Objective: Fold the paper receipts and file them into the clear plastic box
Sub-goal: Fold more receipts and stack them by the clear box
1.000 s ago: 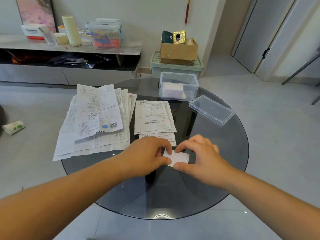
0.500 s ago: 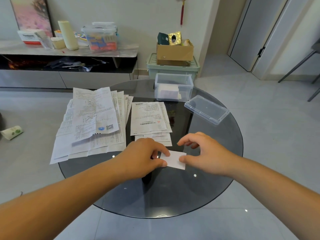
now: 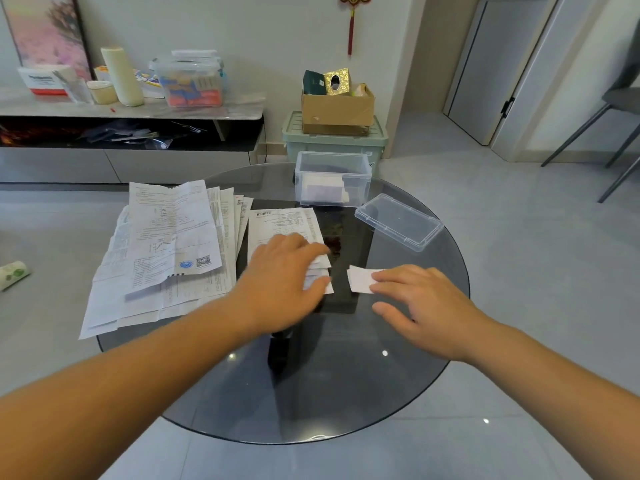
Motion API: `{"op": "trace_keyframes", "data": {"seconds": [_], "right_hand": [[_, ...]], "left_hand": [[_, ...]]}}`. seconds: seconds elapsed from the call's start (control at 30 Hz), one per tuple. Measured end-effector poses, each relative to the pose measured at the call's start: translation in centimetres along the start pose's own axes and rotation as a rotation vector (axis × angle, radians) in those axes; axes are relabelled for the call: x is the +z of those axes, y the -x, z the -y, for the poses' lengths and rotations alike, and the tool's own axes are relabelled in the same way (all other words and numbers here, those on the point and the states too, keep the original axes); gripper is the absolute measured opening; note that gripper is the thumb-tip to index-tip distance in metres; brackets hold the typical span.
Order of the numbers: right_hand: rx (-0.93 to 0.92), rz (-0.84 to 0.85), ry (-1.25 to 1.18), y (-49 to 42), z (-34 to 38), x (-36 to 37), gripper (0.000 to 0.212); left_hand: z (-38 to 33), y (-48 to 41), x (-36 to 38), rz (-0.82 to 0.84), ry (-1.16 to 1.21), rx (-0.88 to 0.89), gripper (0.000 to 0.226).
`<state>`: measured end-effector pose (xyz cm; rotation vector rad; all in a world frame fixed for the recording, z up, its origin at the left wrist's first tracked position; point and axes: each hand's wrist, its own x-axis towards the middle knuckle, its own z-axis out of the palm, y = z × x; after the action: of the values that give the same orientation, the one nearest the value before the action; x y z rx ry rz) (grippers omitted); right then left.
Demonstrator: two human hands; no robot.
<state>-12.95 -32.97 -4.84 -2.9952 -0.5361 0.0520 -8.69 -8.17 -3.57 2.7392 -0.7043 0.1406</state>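
On the glass table (image 3: 346,393), the right hand (image 3: 426,299) presses a folded receipt (image 3: 360,278).

A home living room: a low console (image 3: 207,112) cluttered with household things, a framed picture (image 3: 45,29), a red wall charm (image 3: 351,32), and a tiled floor (image 3: 519,244).

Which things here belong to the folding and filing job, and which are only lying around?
For the job: folded receipt, touched by the right hand; small receipt stack under the left hand; large receipt pile; clear plastic box; lid.
Lying about: cardboard box; green crate; roll on the floor.
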Motion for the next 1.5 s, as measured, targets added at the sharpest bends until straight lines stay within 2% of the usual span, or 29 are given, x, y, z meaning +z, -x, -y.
{"op": "trace_keyframes", "data": {"seconds": [0.1, 0.23, 0.4, 0.5, 0.63, 0.73, 0.87, 1.0, 1.13, 1.23, 1.5], "right_hand": [[-0.006, 0.035, 0.034, -1.2, -0.4, 0.2, 0.084], [-0.006, 0.088, 0.078, -2.8, -0.6, 0.5, 0.093], [0.03, 0.097, 0.024, -3.5, -1.2, 0.4, 0.071], [0.028, 0.079, -0.002, -3.3, -1.3, 0.7, 0.074], [0.024, -0.079, -0.121, -3.1, -1.5, 0.8, 0.075], [-0.024, -0.242, -0.163, -3.1, -0.6, 0.4, 0.065], [-0.156, -0.421, -0.205, -3.3, 2.0, -0.2, 0.04], [-0.184, -0.317, -0.252, -3.8, 4.5, -0.5, 0.046], [-0.155, -0.202, -0.318, -4.1, 5.4, -0.3, 0.041], [-0.137, -0.118, -0.343, -4.6, 5.7, 0.2, 0.045], [-0.043, -0.136, -0.373, -6.1, 6.6, 0.6, 0.042]], "left_hand": [[2.3, -0.2, -1.1, 0.039, -0.2, -0.064, 0.061], [3.8, 0.3, -1.3, 0.137, -0.293, -0.099, 0.065], [4.0, 0.4, -0.6, 0.232, -0.303, -0.087, 0.065], [4.0, 0.3, -0.3, 0.227, -0.31, -0.08, 0.062], [4.3, 0.0, -0.5, 0.224, -0.31, -0.095, 0.058], [4.7, -0.3, -0.7, 0.216, -0.345, -0.11, 0.06], [4.5, -0.6, -0.7, 0.213, -0.347, -0.101, 0.055], [4.3, -0.6, -0.9, 0.187, -0.331, -0.066, 0.046], [4.5, 0.0, -1.1, 0.144, -0.262, -0.051, 0.043], [4.9, 0.3, -1.3, 0.115, -0.194, -0.072, 0.043], [5.4, 0.2, -1.6, 0.101, -0.154, -0.041, 0.034]]}}
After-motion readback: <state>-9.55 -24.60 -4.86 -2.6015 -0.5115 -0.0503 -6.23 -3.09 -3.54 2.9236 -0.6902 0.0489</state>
